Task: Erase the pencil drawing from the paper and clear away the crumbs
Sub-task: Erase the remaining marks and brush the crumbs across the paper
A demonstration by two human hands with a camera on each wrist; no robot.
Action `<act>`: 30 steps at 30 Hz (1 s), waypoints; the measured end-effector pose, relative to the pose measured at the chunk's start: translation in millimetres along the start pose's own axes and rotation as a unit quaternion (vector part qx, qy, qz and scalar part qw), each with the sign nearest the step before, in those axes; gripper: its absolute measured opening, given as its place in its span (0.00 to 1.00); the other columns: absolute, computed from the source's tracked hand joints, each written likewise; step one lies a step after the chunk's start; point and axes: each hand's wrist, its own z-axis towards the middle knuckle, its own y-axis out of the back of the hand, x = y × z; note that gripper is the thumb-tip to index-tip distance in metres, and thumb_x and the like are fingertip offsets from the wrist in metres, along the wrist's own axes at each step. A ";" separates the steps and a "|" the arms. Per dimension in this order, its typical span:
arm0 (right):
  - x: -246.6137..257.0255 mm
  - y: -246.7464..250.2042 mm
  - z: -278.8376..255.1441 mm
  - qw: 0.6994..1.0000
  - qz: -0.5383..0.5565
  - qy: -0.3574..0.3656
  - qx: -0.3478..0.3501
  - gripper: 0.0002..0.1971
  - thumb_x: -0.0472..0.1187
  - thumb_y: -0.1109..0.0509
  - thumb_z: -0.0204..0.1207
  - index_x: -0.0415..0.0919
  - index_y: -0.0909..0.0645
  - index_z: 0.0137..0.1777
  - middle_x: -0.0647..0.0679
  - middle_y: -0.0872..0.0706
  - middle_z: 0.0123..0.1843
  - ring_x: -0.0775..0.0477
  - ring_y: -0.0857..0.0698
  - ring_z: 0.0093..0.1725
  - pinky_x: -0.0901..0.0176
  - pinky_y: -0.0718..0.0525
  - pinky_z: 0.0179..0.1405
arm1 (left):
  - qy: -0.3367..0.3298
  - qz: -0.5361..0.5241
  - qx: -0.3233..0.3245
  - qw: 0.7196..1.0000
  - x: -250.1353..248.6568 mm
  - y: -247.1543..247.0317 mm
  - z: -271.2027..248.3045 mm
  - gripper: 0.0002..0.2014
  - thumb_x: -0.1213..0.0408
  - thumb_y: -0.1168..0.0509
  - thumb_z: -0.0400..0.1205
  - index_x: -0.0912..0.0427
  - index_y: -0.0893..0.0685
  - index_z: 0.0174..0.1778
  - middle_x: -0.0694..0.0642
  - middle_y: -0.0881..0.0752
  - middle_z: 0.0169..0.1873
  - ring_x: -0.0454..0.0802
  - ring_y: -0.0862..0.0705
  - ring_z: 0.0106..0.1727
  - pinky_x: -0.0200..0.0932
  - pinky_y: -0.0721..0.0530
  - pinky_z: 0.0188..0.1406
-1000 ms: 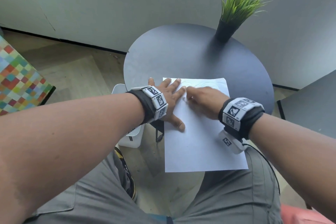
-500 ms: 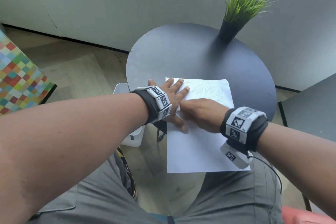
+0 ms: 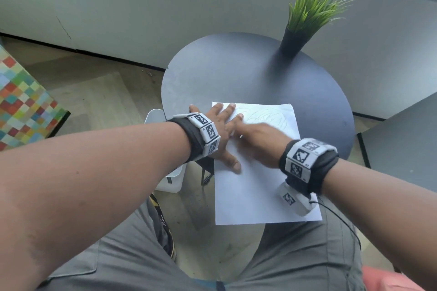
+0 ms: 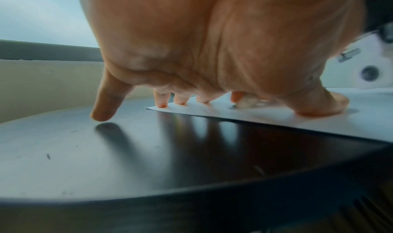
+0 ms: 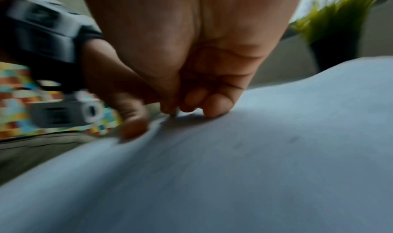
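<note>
Table point(image 3: 236, 73): round, dark, the biggest item in my view; it carried the sheet at its near edge and a potted grass plant point(image 3: 307, 14) at the far side.

Paper point(image 3: 260, 191): white sheet, its far half on the table, its near half hanging off over my lap. It buckled slightly beside my right fingers in the right wrist view.

Left hand point(image 3: 220, 130): fingers spread flat, palm down, pressing the sheet's far-left corner to the table. In the left wrist view the little finger stood on bare tabletop, the others and the thumb on paper.

Right hand point(image 3: 257, 139): fingers bunched and curled, tips down on the sheet just right of my left hand. They seemed to be pinching something small and pale, which I took for an eraser, but motion blur kept me from confirming it.

Pencil drawing point(image 3: 264, 117): faint looping scribble near the sheet's far edge, just beyond my right fingertips and right of my left fingers.

Progress, my estimate: rubbing was under way and early. Most of the scribble remained visible. Crumbs were too small to make out, and brushing them away was yet to be done.
</note>
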 end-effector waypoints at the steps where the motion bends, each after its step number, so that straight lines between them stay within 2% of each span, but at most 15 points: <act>1: 6.0 -6.1 -3.7 0.999 0.017 0.033 0.031 0.13 0.46 0.36 0.82 0.41 0.24 0.62 0.41 0.13 0.55 0.36 0.17 0.53 0.48 0.21 0.50 | -0.002 -0.001 0.004 1.000 -1.1 1.6 -1.4 0.69 0.15 0.39 0.58 0.46 0.64 0.87 0.51 0.66 0.86 0.59 0.62 0.86 0.89 0.43 0.67; 3: 0.6 -1.6 -0.8 0.999 0.013 0.008 0.039 0.12 0.46 0.36 0.82 0.45 0.23 0.62 0.43 0.13 0.56 0.38 0.17 0.55 0.48 0.20 0.54 | -0.002 0.001 0.003 1.000 -2.2 2.1 -0.7 0.69 0.15 0.40 0.58 0.46 0.64 0.87 0.51 0.66 0.86 0.59 0.63 0.86 0.89 0.43 0.67; 6: -26.9 12.7 12.5 0.987 -0.006 -0.159 -0.034 0.10 0.49 0.39 0.82 0.45 0.24 0.58 0.40 0.13 0.52 0.37 0.17 0.53 0.49 0.21 0.56 | 0.003 0.016 -0.001 1.000 0.0 -1.2 2.5 0.69 0.12 0.43 0.56 0.44 0.65 0.86 0.51 0.66 0.86 0.60 0.62 0.86 0.87 0.40 0.66; 8: -17.9 11.6 8.9 0.992 -0.021 -0.117 -0.031 0.11 0.47 0.39 0.83 0.43 0.25 0.60 0.41 0.13 0.53 0.37 0.17 0.53 0.49 0.22 0.55 | -0.002 0.017 0.004 1.000 0.0 0.2 3.4 0.68 0.13 0.42 0.56 0.41 0.65 0.85 0.52 0.66 0.86 0.62 0.61 0.86 0.88 0.40 0.65; 11: -3.0 1.3 -6.8 0.999 0.021 -0.001 0.050 0.11 0.46 0.37 0.83 0.44 0.25 0.63 0.43 0.13 0.54 0.39 0.17 0.52 0.50 0.21 0.51 | -0.008 0.011 0.008 1.000 -2.3 4.9 4.0 0.67 0.14 0.38 0.56 0.38 0.64 0.85 0.54 0.65 0.86 0.65 0.60 0.86 0.88 0.39 0.64; 12: -8.9 4.0 -5.1 0.999 0.019 -0.019 0.045 0.11 0.47 0.37 0.83 0.44 0.24 0.61 0.42 0.13 0.54 0.38 0.17 0.53 0.51 0.22 0.52 | -0.009 0.016 0.007 1.000 -2.8 5.9 4.6 0.68 0.14 0.39 0.55 0.39 0.64 0.85 0.55 0.64 0.86 0.65 0.59 0.86 0.88 0.38 0.64; 15: -36.8 13.6 5.9 0.979 0.018 -0.201 -0.031 0.11 0.50 0.39 0.83 0.44 0.25 0.57 0.38 0.15 0.54 0.35 0.18 0.54 0.50 0.20 0.53 | 0.000 0.033 0.006 0.999 -3.8 6.4 7.4 0.68 0.13 0.41 0.54 0.39 0.65 0.85 0.55 0.63 0.86 0.65 0.56 0.85 0.86 0.36 0.64; 16: -34.3 13.0 4.0 0.978 0.015 -0.207 -0.036 0.12 0.49 0.41 0.83 0.42 0.26 0.58 0.36 0.15 0.54 0.34 0.18 0.54 0.50 0.20 0.51 | 0.002 0.037 0.008 0.999 -3.9 7.0 7.0 0.68 0.13 0.40 0.54 0.39 0.65 0.85 0.55 0.63 0.86 0.65 0.55 0.85 0.86 0.35 0.64; 20: -2.1 -2.3 -14.7 0.998 0.019 -0.033 0.050 0.13 0.46 0.39 0.84 0.40 0.27 0.62 0.37 0.14 0.55 0.34 0.17 0.52 0.48 0.21 0.49 | -0.002 0.040 0.009 0.999 -6.8 10.6 4.7 0.68 0.14 0.38 0.56 0.40 0.64 0.85 0.57 0.62 0.86 0.66 0.55 0.85 0.87 0.35 0.64; 21: -5.3 0.4 -15.7 0.997 0.026 -0.038 0.057 0.12 0.48 0.39 0.84 0.41 0.26 0.61 0.39 0.14 0.55 0.35 0.17 0.52 0.49 0.21 0.49 | -0.001 0.041 0.008 0.999 -7.3 10.7 4.8 0.68 0.14 0.38 0.56 0.40 0.64 0.85 0.57 0.62 0.86 0.66 0.55 0.85 0.86 0.35 0.65; 24: -33.4 11.4 -2.2 0.982 0.030 -0.185 -0.016 0.11 0.49 0.40 0.83 0.42 0.26 0.58 0.37 0.15 0.56 0.36 0.19 0.52 0.51 0.21 0.48 | 0.003 0.045 0.011 0.999 -7.0 10.6 6.2 0.68 0.13 0.40 0.55 0.39 0.65 0.85 0.56 0.63 0.86 0.65 0.55 0.85 0.86 0.35 0.64; 25: -34.0 11.5 -1.1 0.979 0.024 -0.202 -0.029 0.11 0.48 0.41 0.84 0.41 0.27 0.58 0.36 0.16 0.55 0.35 0.19 0.51 0.52 0.22 0.45 | 0.004 0.046 0.013 0.999 -6.7 10.2 6.3 0.68 0.13 0.40 0.55 0.39 0.66 0.85 0.56 0.63 0.86 0.65 0.55 0.85 0.86 0.35 0.64; 27: -19.2 6.4 -5.5 0.991 0.005 -0.134 -0.020 0.11 0.46 0.43 0.85 0.39 0.29 0.59 0.36 0.15 0.54 0.35 0.19 0.50 0.52 0.27 0.41 | 0.003 0.046 0.012 0.999 -6.7 9.5 5.8 0.68 0.13 0.39 0.55 0.39 0.65 0.85 0.56 0.63 0.86 0.65 0.56 0.85 0.86 0.35 0.64; 29: -7.1 -2.5 -16.7 0.999 0.015 -0.035 0.034 0.12 0.46 0.42 0.85 0.39 0.28 0.59 0.38 0.15 0.53 0.35 0.18 0.49 0.51 0.26 0.42 | 0.000 0.046 0.006 0.999 -6.7 9.3 5.1 0.68 0.14 0.39 0.55 0.39 0.64 0.85 0.57 0.62 0.86 0.66 0.55 0.85 0.86 0.34 0.64; 30: -9.8 0.3 -20.4 0.998 0.019 -0.027 0.051 0.12 0.47 0.41 0.84 0.40 0.27 0.59 0.39 0.15 0.53 0.36 0.19 0.49 0.51 0.24 0.44 | 0.001 0.046 0.004 0.999 -6.9 9.4 5.4 0.68 0.14 0.39 0.55 0.40 0.64 0.85 0.58 0.61 0.86 0.66 0.54 0.85 0.86 0.34 0.64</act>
